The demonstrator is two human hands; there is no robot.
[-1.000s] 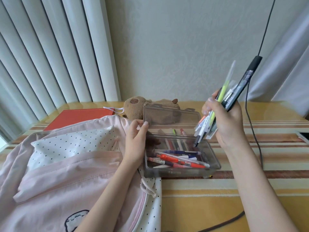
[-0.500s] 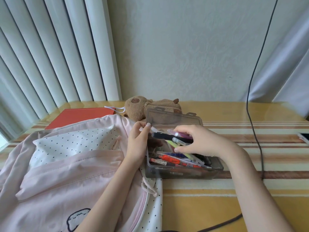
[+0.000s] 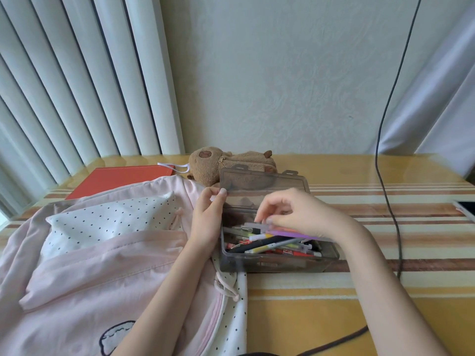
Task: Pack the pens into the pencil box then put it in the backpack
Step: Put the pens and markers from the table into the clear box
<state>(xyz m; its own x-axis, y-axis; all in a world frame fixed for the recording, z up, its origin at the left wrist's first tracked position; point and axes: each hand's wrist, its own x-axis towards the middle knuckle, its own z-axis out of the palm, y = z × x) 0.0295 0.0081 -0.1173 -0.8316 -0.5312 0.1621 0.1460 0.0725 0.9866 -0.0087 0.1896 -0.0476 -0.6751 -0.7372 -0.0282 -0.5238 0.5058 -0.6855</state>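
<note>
A clear grey pencil box (image 3: pixel 277 263) stands open on the table, its lid (image 3: pixel 264 182) tipped up at the back. Several pens (image 3: pixel 272 245) lie jumbled inside, black, yellow, red and white. My left hand (image 3: pixel 209 217) rests on the box's left wall, its fingertips on the lid's corner. Over the box, my right hand (image 3: pixel 295 214) touches a purple pen (image 3: pixel 295 233) that lies across the top of the pile and past the right rim. The pink backpack (image 3: pixel 102 278) with its dotted white pocket lies flat to the left, touching the box.
A brown plush pouch (image 3: pixel 213 163) sits behind the box. A red folder (image 3: pixel 115 178) lies at the back left. A black cable (image 3: pixel 385 150) hangs down on the right and runs across the striped table (image 3: pixel 385 291). A phone's corner (image 3: pixel 466 209) shows at the right edge.
My right hand came down with the bundle of pens and laid them in the box; it now rests on the top ones. My left hand stayed on the lid.
</note>
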